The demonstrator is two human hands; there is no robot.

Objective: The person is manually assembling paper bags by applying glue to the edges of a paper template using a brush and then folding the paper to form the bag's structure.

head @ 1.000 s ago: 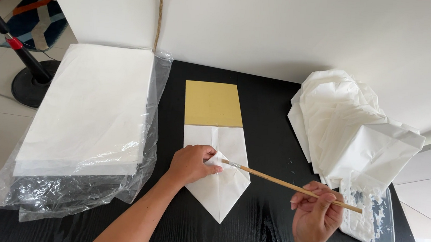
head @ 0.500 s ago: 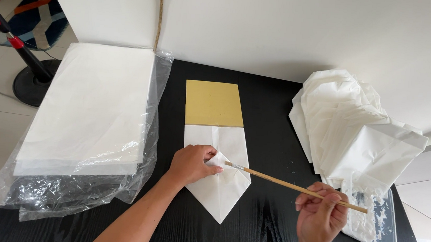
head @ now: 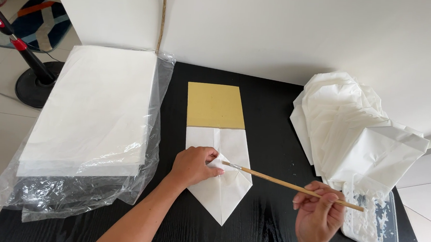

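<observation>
On the black wood-grain table (head: 268, 238), right in the middle, there was a white paper (head: 220, 188) folded down to a point at the near end, with a mustard-yellow card (head: 215, 105) lying flat just above it, the card's lower edge tucked against the paper's top. The left hand (head: 194, 165) was resting on the paper with its fingers curled in, pinching up a little flap near the centre fold. The right hand (head: 318, 216) was off to the right, fingers closed around the far end of a long thin wooden brush (head: 292, 185), which slanted up and left so its tip (head: 226, 163) sat right at the flap the left hand was holding. Just right of that hand was a clear plastic tray (head: 388, 237) with white paste smeared around in it, and behind the tray a loose heap of folded white papers (head: 353, 132). Over on the left side sat a thick stack of white sheets (head: 93, 106) lying on an opened clear plastic bag (head: 66, 196), well apart from the folded paper
</observation>
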